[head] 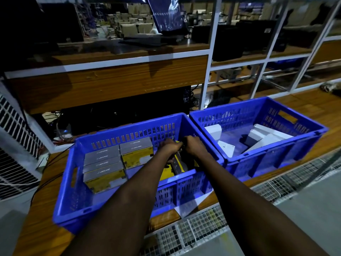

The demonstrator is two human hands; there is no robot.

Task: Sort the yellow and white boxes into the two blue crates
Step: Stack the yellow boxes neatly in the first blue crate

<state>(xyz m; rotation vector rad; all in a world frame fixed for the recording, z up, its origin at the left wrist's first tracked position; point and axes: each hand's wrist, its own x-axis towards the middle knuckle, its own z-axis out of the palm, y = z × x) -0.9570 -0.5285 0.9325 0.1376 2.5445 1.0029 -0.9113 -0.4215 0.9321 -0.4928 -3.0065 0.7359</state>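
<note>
Yellow box (178, 164), standing on edge in the right end of the left blue crate (103, 206), is held at its top by both of a person's hands. The left hand (170, 145) and the right hand (193, 145) sit side by side, fingers curled down over the box's upper end, the fingertips hidden behind the knuckles. Only a dark grey face and strips of yellow show below the wrists; any print on this box is too blurred to read, and the forearms cover the crate floor around it. To the left in the same crate, more yellow boxes (103, 164) are packed upright in two neat rows, each grey top carrying the word "LAPCARE" in pale letters. The right blue crate (273, 154), set just beside the first, holds white boxes (262, 134) lying loose and tilted at several angles; writing on them cannot be made out. Both crates rest on a wooden bench (313, 106), with a white sheet (191, 204) partly tucked under the left crate's front edge and wire mesh (203, 224) along the bench's near side. Behind, a white shelving frame (206, 71) stands in dim light, its contents dark and hard to make out.
</note>
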